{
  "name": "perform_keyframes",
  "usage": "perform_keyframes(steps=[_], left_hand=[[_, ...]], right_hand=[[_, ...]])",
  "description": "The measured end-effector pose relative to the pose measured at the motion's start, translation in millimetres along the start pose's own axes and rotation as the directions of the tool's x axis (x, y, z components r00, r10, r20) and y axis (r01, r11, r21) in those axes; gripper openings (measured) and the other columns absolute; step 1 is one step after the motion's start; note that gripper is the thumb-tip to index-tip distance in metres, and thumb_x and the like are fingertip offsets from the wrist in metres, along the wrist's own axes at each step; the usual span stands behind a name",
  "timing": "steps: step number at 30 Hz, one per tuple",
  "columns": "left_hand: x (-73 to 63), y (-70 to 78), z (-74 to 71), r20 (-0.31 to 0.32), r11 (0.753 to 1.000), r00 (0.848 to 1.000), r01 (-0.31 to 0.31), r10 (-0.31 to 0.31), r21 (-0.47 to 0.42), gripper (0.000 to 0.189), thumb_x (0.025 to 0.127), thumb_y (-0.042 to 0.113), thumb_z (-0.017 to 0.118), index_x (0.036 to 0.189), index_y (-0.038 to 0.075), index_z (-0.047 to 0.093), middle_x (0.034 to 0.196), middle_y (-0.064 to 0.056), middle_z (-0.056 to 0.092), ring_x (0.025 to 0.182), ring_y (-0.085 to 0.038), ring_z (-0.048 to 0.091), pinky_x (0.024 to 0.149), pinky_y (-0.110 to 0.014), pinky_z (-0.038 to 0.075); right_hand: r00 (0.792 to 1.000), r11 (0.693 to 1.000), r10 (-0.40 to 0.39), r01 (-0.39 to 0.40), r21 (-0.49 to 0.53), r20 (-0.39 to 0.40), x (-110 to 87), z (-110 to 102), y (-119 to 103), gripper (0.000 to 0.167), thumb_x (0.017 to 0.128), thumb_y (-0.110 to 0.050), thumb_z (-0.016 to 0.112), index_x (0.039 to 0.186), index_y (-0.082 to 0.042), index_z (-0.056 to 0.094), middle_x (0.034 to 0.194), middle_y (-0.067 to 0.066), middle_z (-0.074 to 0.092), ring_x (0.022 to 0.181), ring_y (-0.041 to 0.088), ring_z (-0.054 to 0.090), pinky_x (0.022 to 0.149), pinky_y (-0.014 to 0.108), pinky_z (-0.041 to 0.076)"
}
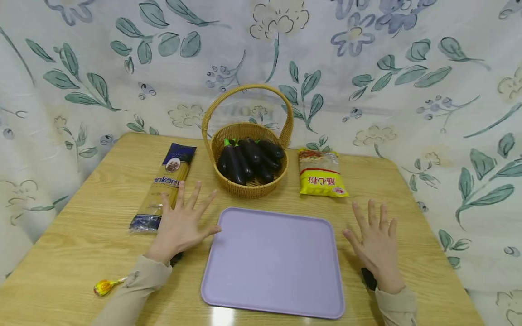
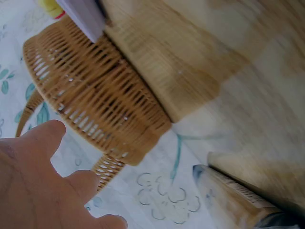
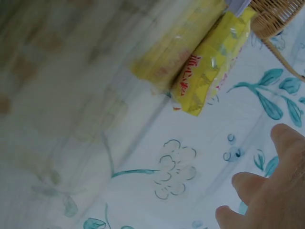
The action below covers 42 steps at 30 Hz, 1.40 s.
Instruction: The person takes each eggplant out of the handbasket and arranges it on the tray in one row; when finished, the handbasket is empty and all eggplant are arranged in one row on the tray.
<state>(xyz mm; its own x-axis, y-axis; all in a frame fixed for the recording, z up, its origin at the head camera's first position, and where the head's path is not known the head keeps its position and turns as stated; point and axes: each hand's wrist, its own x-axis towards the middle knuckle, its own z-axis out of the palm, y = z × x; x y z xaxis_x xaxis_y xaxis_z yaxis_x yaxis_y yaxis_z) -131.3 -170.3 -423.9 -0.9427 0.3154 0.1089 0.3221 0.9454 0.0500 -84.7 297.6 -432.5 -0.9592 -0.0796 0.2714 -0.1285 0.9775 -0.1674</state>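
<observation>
My left hand (image 1: 181, 226) is spread with straight fingers and holds nothing. It hovers left of the lilac tray (image 1: 273, 262), near a bag of spaghetti (image 1: 163, 190) with a dark blue top. On the tray's other side, my right hand (image 1: 377, 246) is spread too, fingers straight, holding nothing. A wicker basket (image 1: 248, 190) with a tall handle stands behind the tray and carries several dark eggplants (image 1: 234, 165). To the basket's right lies a yellow packet (image 1: 322, 174) with red lettering. Both wrist views show fingers apart from the basket (image 2: 95, 90) and the packet (image 3: 195, 81).
A lollipop (image 1: 105, 286) in a yellow wrapper lies at the front left, beside the left sleeve. The wooden table (image 1: 77, 217) ends at a white floral cloth (image 1: 261, 59) that hangs behind and along the sides.
</observation>
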Motion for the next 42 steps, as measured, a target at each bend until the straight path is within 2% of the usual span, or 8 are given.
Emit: perform_keyframes(steps=[6, 11, 18, 23, 28, 32, 35, 42], left_hand=[[1.1, -6.6, -2.6, -0.024, 1.000, 1.000, 0.003, -0.003, -0.009, 0.089, 0.083, 0.074, 0.051, 0.155, 0.030, 0.024, 0.162, -0.018, 0.015, 0.146, -0.053, 0.007, 0.106, -0.081, 0.004], [-4.6, -10.3, -3.2, -0.009, 0.998, 1.000, 0.016, -0.016, -0.058, 0.089, 0.084, 0.070, 0.052, 0.156, 0.028, 0.020, 0.162, -0.019, 0.015, 0.147, -0.051, 0.007, 0.107, -0.080, 0.004], [-4.6, -6.2, 4.1, -0.019, 0.982, 0.999, -0.036, 0.033, -0.186, 0.092, 0.089, 0.056, 0.059, 0.157, 0.017, 0.012, 0.161, -0.019, 0.020, 0.145, -0.044, 0.023, 0.112, -0.073, 0.014], [2.0, -7.2, 1.9, -0.034, 0.938, 0.997, -0.083, 0.076, -0.336, 0.085, 0.094, 0.045, 0.058, 0.157, 0.013, 0.012, 0.161, -0.017, 0.022, 0.145, -0.040, 0.028, 0.115, -0.066, 0.020], [12.4, -9.7, -8.5, -0.002, 0.879, 0.999, -0.045, 0.050, -0.475, 0.078, 0.098, 0.045, 0.052, 0.157, 0.017, 0.011, 0.161, -0.016, 0.022, 0.142, -0.043, 0.031, 0.113, -0.062, 0.029], [25.9, -7.3, -13.7, 0.002, 0.852, 0.999, -0.036, 0.044, -0.522, 0.076, 0.098, 0.046, 0.051, 0.158, 0.020, 0.011, 0.163, -0.009, 0.016, 0.145, -0.040, 0.027, 0.114, -0.060, 0.029], [34.3, -4.8, -13.8, 0.000, 0.832, 0.999, -0.035, 0.042, -0.553, 0.076, 0.098, 0.046, 0.051, 0.157, 0.022, 0.011, 0.164, -0.005, 0.013, 0.147, -0.039, 0.024, 0.115, -0.060, 0.026], [45.5, -1.2, -11.3, 0.005, 0.812, 0.998, -0.051, 0.066, -0.582, 0.074, 0.098, 0.046, 0.052, 0.157, 0.019, 0.017, 0.164, -0.010, 0.011, 0.148, -0.039, 0.018, 0.116, -0.063, 0.022]], right_hand=[[1.000, 1.000, 0.005, -0.006, 0.025, 0.027, 7.9, 2, -3, 0.071, 0.097, -0.058, 0.040, 0.156, -0.027, 0.019, 0.160, 0.024, 0.014, 0.148, 0.049, 0.003, 0.112, 0.073, 0.007], [0.997, 0.999, 0.020, -0.022, 0.037, 0.068, 9.2, 8, -7, 0.072, 0.096, -0.059, 0.042, 0.156, -0.027, 0.019, 0.160, 0.025, 0.016, 0.147, 0.049, 0.007, 0.111, 0.073, 0.011], [0.999, 0.994, 0.034, -0.037, 0.104, 0.033, 6.7, 6, -6, 0.072, 0.095, -0.055, 0.048, 0.154, -0.019, 0.027, 0.156, 0.030, 0.024, 0.144, 0.051, 0.016, 0.110, 0.072, 0.017], [0.999, 0.987, 0.023, -0.018, 0.161, -0.025, 9.9, 1, -5, 0.065, 0.095, -0.045, 0.055, 0.147, -0.009, 0.040, 0.147, 0.031, 0.038, 0.131, 0.055, 0.036, 0.105, 0.068, 0.030], [0.991, 0.948, -0.004, 0.045, 0.314, -0.131, 15.4, -1, -6, 0.045, 0.093, -0.023, 0.064, 0.132, -0.003, 0.056, 0.132, 0.023, 0.057, 0.114, 0.043, 0.054, 0.091, 0.059, 0.044], [0.982, 0.936, -0.037, 0.099, 0.337, -0.187, 21.8, -2, -9, 0.038, 0.090, -0.014, 0.068, 0.125, -0.002, 0.061, 0.123, 0.020, 0.063, 0.102, 0.034, 0.060, 0.080, 0.049, 0.048], [0.982, 0.933, -0.060, 0.119, 0.339, -0.181, 27.0, -2, -13, 0.037, 0.089, -0.012, 0.068, 0.124, -0.003, 0.062, 0.120, 0.019, 0.064, 0.101, 0.033, 0.061, 0.080, 0.048, 0.050], [0.969, 0.903, -0.136, 0.207, 0.377, -0.206, 39.6, 0, -26, 0.037, 0.084, -0.002, 0.071, 0.121, -0.001, 0.064, 0.116, 0.016, 0.068, 0.094, 0.031, 0.065, 0.078, 0.047, 0.054]])
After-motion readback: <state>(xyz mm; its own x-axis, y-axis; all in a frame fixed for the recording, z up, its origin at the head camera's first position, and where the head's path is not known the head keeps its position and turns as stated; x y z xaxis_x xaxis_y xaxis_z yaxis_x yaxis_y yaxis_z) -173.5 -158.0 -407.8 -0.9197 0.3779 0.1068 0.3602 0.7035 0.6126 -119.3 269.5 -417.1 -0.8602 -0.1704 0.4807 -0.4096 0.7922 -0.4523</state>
